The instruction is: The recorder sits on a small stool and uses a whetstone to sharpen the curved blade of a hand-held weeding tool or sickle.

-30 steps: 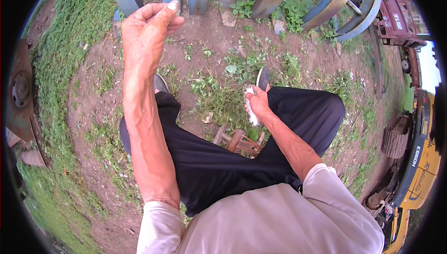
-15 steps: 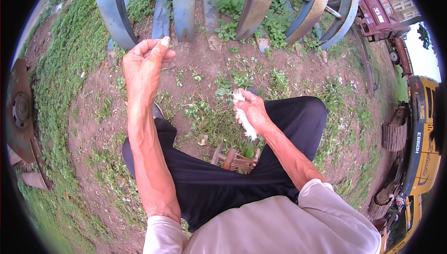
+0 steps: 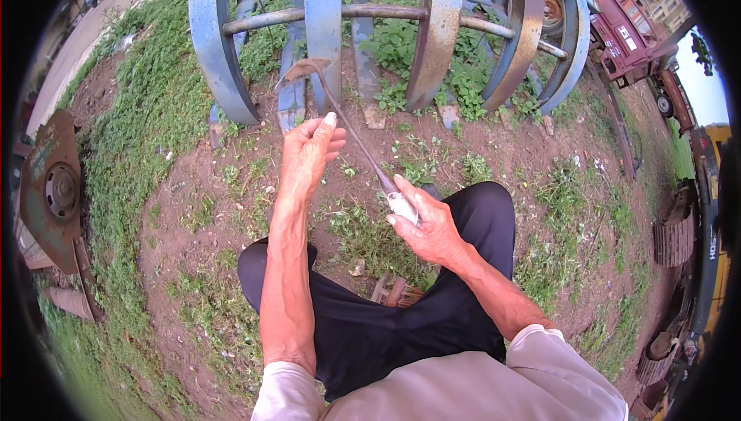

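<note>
My right hand (image 3: 436, 228) is wrapped round the white-bound handle of a hand hoe (image 3: 351, 129). The hoe's thin dark shaft slants up to the left, and its curved rusty blade is raised off the ground near the blue metal bars. My left hand (image 3: 307, 151) is beside the shaft, below the blade. Its thumb presses against curled fingers; whatever lies between them is too small or hidden to make out. Below both hands, low green weeds (image 3: 378, 243) grow in and lie on brown soil.
Curved blue, rusty metal bars (image 3: 323, 35) joined by a crossrod stand ahead. Part of a small wooden stool (image 3: 395, 293) shows between my bent legs. A rusty metal part (image 3: 58, 185) stands at left. A maroon vehicle (image 3: 617, 31) and a yellow machine (image 3: 719, 282) are at right.
My right hand has lifted the hoe; its blade has swung up and left, away from the soil. My left hand now appears lower and further right, closer to the shaft. The view has shifted.
</note>
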Motion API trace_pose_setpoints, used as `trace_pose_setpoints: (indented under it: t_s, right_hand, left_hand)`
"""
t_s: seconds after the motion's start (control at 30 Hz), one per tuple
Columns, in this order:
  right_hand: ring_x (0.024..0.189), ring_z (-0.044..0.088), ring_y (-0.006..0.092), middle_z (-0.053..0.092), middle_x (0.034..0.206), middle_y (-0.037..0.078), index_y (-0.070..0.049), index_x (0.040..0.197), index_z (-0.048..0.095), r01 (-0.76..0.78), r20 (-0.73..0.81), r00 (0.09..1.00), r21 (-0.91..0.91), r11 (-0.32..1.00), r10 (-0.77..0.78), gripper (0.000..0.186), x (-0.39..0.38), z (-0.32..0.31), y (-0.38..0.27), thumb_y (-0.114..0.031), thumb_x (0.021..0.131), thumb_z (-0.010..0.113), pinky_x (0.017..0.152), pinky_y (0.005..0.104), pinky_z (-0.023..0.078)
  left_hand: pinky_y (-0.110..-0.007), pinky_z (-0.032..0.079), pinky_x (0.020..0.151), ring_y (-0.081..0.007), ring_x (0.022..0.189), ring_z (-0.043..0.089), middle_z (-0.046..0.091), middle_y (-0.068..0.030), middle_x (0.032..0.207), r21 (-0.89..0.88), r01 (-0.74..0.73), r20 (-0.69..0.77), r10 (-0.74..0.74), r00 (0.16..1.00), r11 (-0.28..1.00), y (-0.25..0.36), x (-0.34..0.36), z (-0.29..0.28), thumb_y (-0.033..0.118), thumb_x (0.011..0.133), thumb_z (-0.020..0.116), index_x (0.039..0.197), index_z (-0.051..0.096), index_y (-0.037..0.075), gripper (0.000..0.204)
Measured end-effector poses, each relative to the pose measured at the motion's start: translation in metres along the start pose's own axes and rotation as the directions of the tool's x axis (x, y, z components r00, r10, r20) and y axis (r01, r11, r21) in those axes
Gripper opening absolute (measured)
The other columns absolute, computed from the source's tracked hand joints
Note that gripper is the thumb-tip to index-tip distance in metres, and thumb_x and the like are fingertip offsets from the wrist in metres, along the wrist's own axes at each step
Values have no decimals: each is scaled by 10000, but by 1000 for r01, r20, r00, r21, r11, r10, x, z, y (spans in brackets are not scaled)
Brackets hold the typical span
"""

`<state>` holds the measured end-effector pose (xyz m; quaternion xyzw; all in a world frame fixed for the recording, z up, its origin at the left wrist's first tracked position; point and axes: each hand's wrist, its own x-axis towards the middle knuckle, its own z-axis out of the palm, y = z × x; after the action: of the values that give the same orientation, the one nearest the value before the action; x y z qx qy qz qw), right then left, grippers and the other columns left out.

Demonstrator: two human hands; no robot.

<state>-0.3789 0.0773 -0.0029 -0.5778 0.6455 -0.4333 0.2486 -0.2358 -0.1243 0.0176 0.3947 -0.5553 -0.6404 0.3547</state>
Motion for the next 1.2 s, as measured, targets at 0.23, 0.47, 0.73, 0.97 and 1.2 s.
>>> trace_pose_setpoints:
  t_s: [0.23, 0.47, 0.73, 0.97, 1.2]
  right_hand:
    - [851, 620, 245, 605, 1034, 175, -16, 1412, 424, 102, -29, 994, -31, 994, -103, 630, -10, 14, 13, -57, 842, 689, 744, 304, 505]
    - [819, 598, 268, 591, 974, 154, -35, 1440, 382, 114, -18, 993, 5, 994, -113, 670, -8, 29, 18, -97, 849, 690, 740, 326, 498]
    - [1148, 519, 161, 547, 1293, 129, -46, 1492, 303, -229, 129, 972, 292, 929, 199, 804, -7, 26, 20, -169, 836, 750, 978, 297, 421]
    - [993, 593, 181, 616, 1190, 152, -53, 1466, 342, -237, 247, 956, 323, 916, 160, 796, -7, 36, 32, -235, 812, 757, 882, 344, 491]
    - [977, 542, 146, 596, 1126, 99, -22, 1450, 350, -157, 190, 978, 389, 908, 88, 778, -8, 45, 36, -298, 841, 748, 850, 317, 474]
  left_hand:
    - [-279, 567, 731, -194, 873, 701, 709, -141, 994, -253, -3, 26, 10, 1000, 967, 5, -1, -5, 317, 968, 580, 1093, 641, 7, 340]
    - [-259, 560, 700, -170, 822, 702, 718, -122, 930, -236, -56, -5, 57, 998, 970, 3, -1, -7, 230, 926, 654, 1039, 660, 10, 247]
    - [-246, 534, 640, -137, 732, 681, 715, -80, 838, -217, -141, -87, 125, 988, 966, 8, 2, -5, 207, 908, 682, 959, 676, 39, 176]
    - [-242, 517, 621, -124, 689, 655, 692, -47, 790, -239, -227, -213, 177, 961, 944, 6, 11, -16, 205, 895, 702, 907, 665, 58, 152]
    - [-231, 506, 601, -107, 663, 633, 676, -32, 765, -278, -250, -230, 188, 955, 927, 0, 16, -14, 211, 890, 710, 875, 648, 79, 146]
